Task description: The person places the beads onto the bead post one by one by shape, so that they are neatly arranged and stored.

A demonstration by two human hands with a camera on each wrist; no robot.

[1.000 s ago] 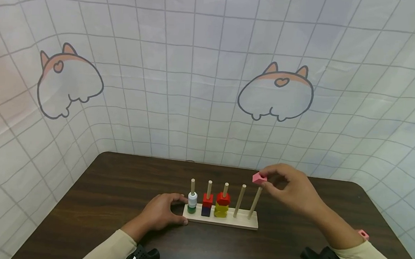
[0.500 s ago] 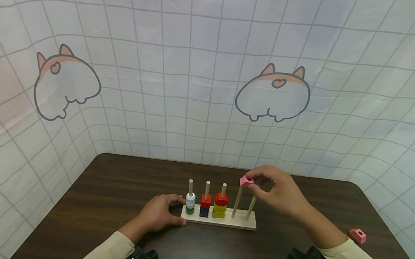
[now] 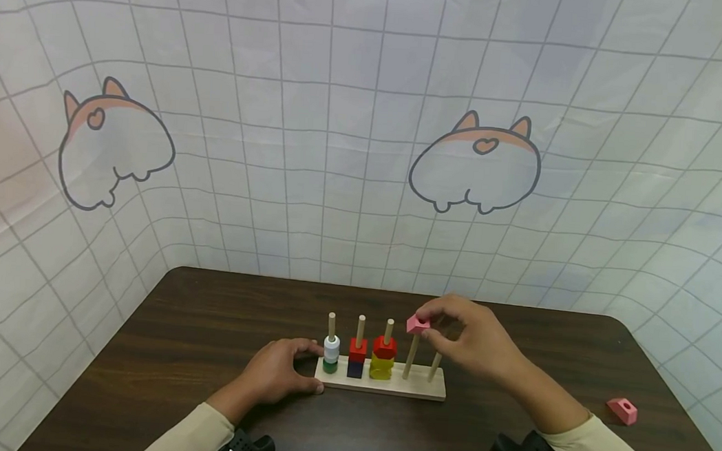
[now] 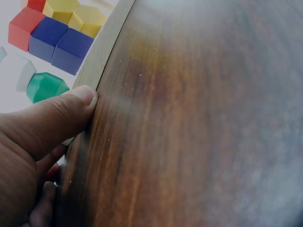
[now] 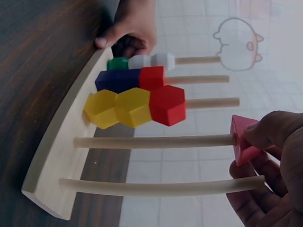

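Observation:
A pale wooden peg stacker point(image 3: 413, 390) stands on the table with a row of upright pegs. My left hand point(image 3: 277, 371) grips its left end, thumb at the front edge and fingers behind. My right hand point(image 3: 469, 335) pinches a pink block point(image 3: 417, 325) by its sides. In the right wrist view the pink block point(image 5: 242, 142) sits at the tip of the fourth peg point(image 5: 161, 141), its hole meeting the peg. White and green beads point(image 3: 331, 351), red and blue cubes point(image 3: 357, 356), and red and yellow hexagonal blocks point(image 3: 383, 358) fill the first three pegs.
Another pink block point(image 3: 623, 410) with a hole lies on the dark wooden table point(image 3: 219, 313) at the right. The bare fifth peg point(image 5: 161, 187) stands close beside the right fingers. A white gridded cloth point(image 3: 314, 181) hangs behind the table.
My right hand has carried the pink block left from above the fifth peg to the fourth, then slightly lower onto its tip. The left hand keeps its grip on the stacker.

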